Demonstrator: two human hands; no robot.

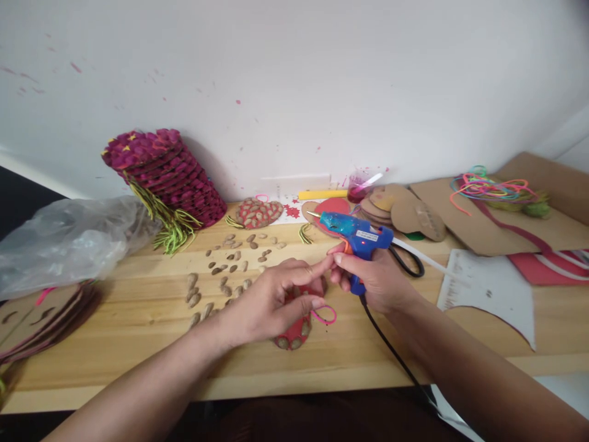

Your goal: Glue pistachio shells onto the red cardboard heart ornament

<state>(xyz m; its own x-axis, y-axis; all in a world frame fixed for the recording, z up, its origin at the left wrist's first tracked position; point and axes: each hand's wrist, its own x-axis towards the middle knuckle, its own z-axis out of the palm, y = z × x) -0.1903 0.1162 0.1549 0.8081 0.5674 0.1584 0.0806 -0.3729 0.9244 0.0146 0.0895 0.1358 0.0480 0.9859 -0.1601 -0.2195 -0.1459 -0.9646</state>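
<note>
My right hand (375, 279) grips a blue glue gun (356, 236) by its handle, nozzle pointing left and lifted off the wooden table (138, 331); a black cord (391, 350) trails off the front edge. My left hand (276, 301) is curled over a red heart-shaped piece (294, 331) with nuts stuck on it and a pink loop (324, 316). Its fingertips pinch together near the right hand's index finger; whatever sits between them is too small to make out.
Loose nuts (230, 264) lie scattered left of the hands. A stack of magenta hearts (165, 175) leans by the wall, a finished nut heart (257, 213) nearby. A plastic bag (64, 236), cardboard cut-outs (405, 212), coloured cords (492, 187) and scissors (409, 261) surround the work.
</note>
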